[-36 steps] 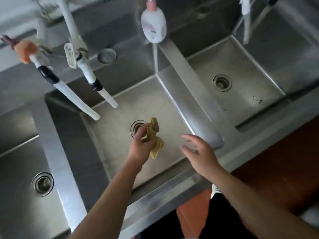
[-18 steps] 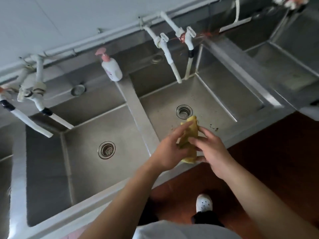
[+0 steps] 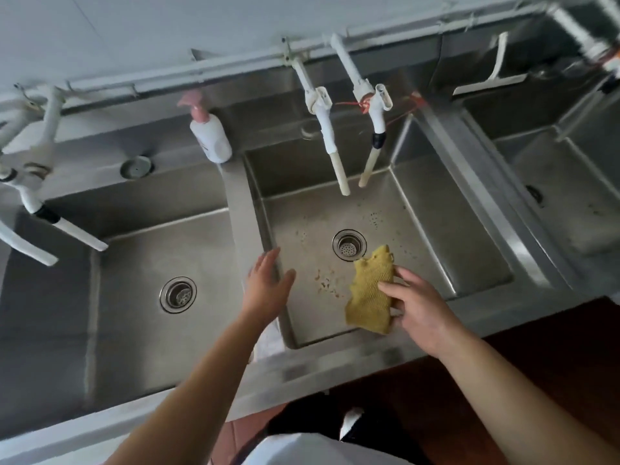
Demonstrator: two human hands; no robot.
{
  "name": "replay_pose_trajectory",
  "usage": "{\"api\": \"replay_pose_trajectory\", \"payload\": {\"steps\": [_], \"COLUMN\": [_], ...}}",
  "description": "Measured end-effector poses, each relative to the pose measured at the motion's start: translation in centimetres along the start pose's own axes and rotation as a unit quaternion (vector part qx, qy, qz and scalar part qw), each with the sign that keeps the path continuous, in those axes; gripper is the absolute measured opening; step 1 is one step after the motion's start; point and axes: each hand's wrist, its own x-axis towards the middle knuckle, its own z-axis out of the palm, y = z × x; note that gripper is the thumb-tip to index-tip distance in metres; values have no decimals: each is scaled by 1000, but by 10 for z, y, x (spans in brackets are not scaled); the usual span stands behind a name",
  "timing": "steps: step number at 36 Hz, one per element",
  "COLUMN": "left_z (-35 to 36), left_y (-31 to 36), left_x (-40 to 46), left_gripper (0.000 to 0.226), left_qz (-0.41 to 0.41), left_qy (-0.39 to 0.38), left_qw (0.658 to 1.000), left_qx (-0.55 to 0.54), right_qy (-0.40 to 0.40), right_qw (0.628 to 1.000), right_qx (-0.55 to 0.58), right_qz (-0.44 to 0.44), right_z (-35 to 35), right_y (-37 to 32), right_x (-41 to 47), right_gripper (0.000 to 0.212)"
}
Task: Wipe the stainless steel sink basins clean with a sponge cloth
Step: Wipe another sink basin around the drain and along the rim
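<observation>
We see a yellow, honeycomb-textured sponge cloth (image 3: 370, 295) with a ragged far edge, hanging partly unfolded above the near right part of the middle rectangular stainless steel sink basin (image 3: 436, 253), just near of that basin's round drain strainer (image 3: 349, 245). The floor of this basin carries scattered brown specks around and left of the drain. To the left lies a second steel basin (image 3: 141, 330) with its own round drain, and to the far right a third basin (image 3: 567, 203).

We had one head-worn wide-angle view, looking steeply down from close above the sink basins (image 3: 419, 229), facing the back wall (image 3: 134, 35); forearms entered from below.
</observation>
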Motion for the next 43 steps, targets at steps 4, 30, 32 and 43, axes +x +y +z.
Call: {"api": "replay_pose_trajectory", "payload": {"steps": [4, 30, 32, 43], "left_z": [-2, 48, 48, 50], "left_y": [-25, -28, -26, -25], "left_x": [45, 110, 111, 113], "left_gripper": [77, 89, 91, 88], "left_qz": [-37, -52, -53, -46], "left_qy": [12, 196, 201, 231], "left_qw": [984, 933, 931, 927], "left_qx": [172, 299, 298, 293], "right_qy": [10, 113, 105, 12], "right_qw": [999, 806, 824, 665], "right_qx": [-42, -541, -492, -682], "right_qz": [15, -211, -261, -306], "right_z": [-8, 8, 18, 67], "right_y": [-14, -20, -26, 13], "right_x": [28, 405, 438, 521], "right_gripper": [27, 22, 25, 59]}}
